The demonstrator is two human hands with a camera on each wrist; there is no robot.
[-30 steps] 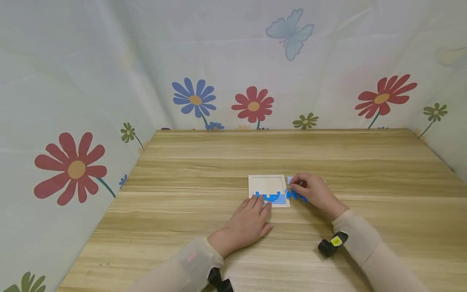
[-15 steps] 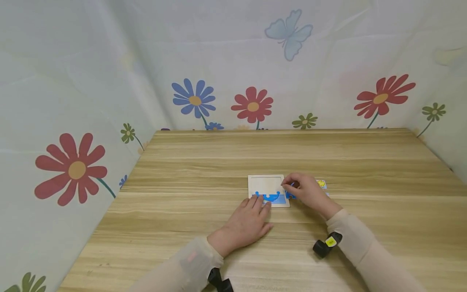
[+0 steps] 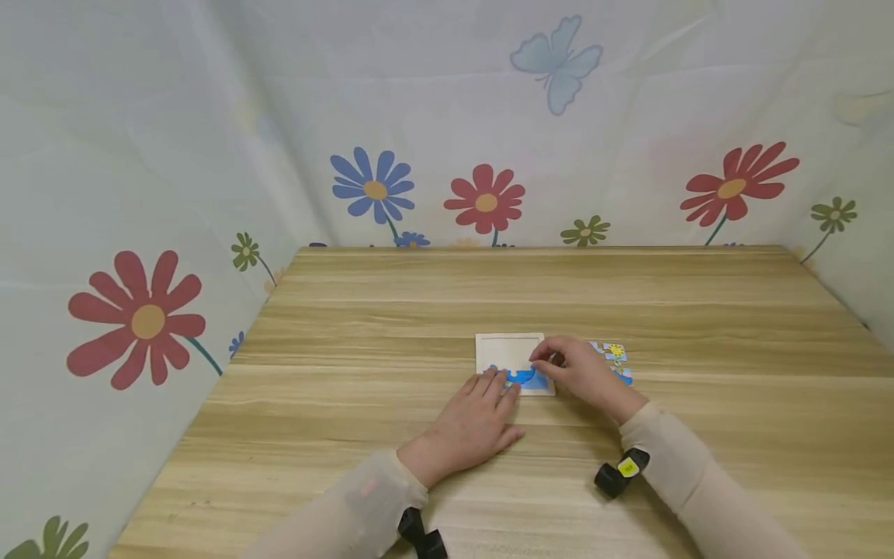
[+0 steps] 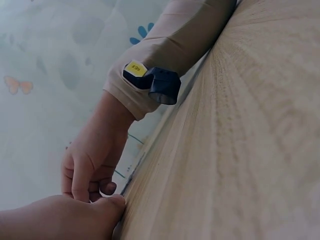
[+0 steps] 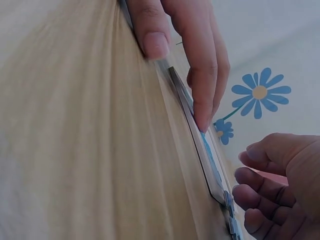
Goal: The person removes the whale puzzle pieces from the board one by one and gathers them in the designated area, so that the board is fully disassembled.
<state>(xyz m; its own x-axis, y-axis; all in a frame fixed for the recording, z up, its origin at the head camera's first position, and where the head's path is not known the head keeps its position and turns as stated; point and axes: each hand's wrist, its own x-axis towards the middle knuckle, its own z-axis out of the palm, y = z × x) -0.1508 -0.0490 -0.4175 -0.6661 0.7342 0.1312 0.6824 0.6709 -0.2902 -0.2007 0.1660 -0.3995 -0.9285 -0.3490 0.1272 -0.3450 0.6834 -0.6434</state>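
Observation:
A shallow square wooden puzzle tray (image 3: 506, 352) lies on the table, its near part covered by blue puzzle pieces (image 3: 520, 377) and its far part bare wood. My left hand (image 3: 469, 427) rests with straight fingers on the near left of the tray; in the right wrist view its fingertip touches a blue piece. My right hand (image 3: 583, 374) hovers by the tray's right edge, thumb and forefinger bent near the blue end. In the right wrist view a gap shows between my right thumb and fingers (image 5: 248, 196), with no piece visible there.
Several loose puzzle pieces (image 3: 615, 353), light blue with yellow prints, lie right of the tray, partly hidden by my right hand. Wood-grain table (image 3: 391, 303) surrounds the tray. A flower-printed curtain (image 3: 433, 93) stands behind it.
My right hand has moved left from the loose pieces to the tray's right edge, uncovering yellow-printed pieces on its right. My left hand has stayed on the tray.

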